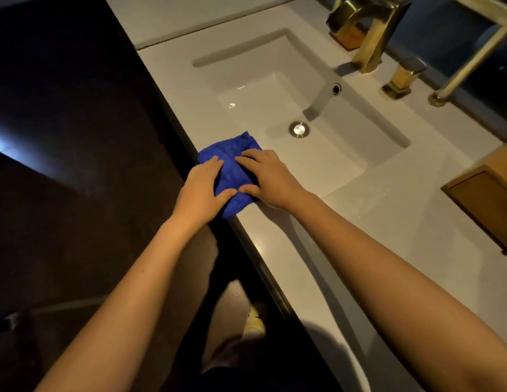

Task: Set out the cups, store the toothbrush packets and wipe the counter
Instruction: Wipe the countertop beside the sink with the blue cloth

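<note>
A folded blue cloth [231, 154] lies on the white counter [368, 222], on the narrow strip between the sink basin and the counter's front edge. My left hand [203, 189] presses on the cloth's near left side, fingers spread, thumb on the fabric. My right hand [268, 176] lies flat on its right side, fingers pointing left across it. Both hands hold the cloth down against the counter. No cups or toothbrush packets are in view.
The rectangular sink [207, 62] with a metal drain [299, 128] takes up the counter's middle. A gold faucet [365, 29] and handle [401, 79] stand behind it. A wooden box [484, 190] sits at the right. Dark floor lies to the left, past the counter's edge.
</note>
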### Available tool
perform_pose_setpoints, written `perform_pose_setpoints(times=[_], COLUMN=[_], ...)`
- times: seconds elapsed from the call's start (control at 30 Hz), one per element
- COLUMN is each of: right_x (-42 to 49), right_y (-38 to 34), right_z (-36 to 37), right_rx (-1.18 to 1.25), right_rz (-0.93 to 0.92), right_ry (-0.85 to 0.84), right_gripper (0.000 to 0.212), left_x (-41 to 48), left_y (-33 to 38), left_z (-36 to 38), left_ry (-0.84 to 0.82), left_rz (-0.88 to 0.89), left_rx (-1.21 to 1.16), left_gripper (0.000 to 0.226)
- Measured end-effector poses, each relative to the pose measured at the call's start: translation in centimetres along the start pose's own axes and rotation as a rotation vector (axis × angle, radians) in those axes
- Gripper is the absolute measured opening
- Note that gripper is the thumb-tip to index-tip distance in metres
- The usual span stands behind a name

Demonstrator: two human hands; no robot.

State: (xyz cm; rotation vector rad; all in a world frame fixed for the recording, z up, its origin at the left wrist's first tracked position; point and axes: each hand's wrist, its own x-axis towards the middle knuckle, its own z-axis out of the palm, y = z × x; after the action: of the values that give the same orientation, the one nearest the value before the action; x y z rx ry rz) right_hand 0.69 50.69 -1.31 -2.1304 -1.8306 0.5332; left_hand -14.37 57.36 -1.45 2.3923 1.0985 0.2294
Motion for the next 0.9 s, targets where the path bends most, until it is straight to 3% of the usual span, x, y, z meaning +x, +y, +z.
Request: perform_pose_setpoints(times=[0.1, 0.23, 0.5, 0.7, 0.9], right_x=[-0.1, -0.8, -5.4, -12.4, -19.2], right_y=[-0.1, -0.9, 0.4, 1.5, 2.6], right_z=[0.5, 1.1, -2.1, -7.6, -9.4], right_rx=[0.037, 0.014, 0.19, 0.182, 0.333], right_rz=[0.028, 0.075, 0.129, 0.026, 0.063], right_ry=[0.117, 0.224, 0.289, 0.319, 0.272], right_gripper=[0.046, 0.019, 0.017, 0.011, 0.024], left_x=[0.3, 0.3, -1.6, -5.0, -8.8], left_y=[-0.1, 0.8, 4.6, 10.4, 15.6], left_z=[0.0, -0.1, -0.4, -0.9, 0.2], left_ry=[0.005, 0.108, 0.143, 0.165, 0.142], left_rz=[-0.006, 0.03, 0.157, 0.309, 0.348], left_rx=[0.019, 0.044, 0.007, -0.11, -0.189], left_gripper=[0.057, 0.024, 0.016, 0.019, 0.021])
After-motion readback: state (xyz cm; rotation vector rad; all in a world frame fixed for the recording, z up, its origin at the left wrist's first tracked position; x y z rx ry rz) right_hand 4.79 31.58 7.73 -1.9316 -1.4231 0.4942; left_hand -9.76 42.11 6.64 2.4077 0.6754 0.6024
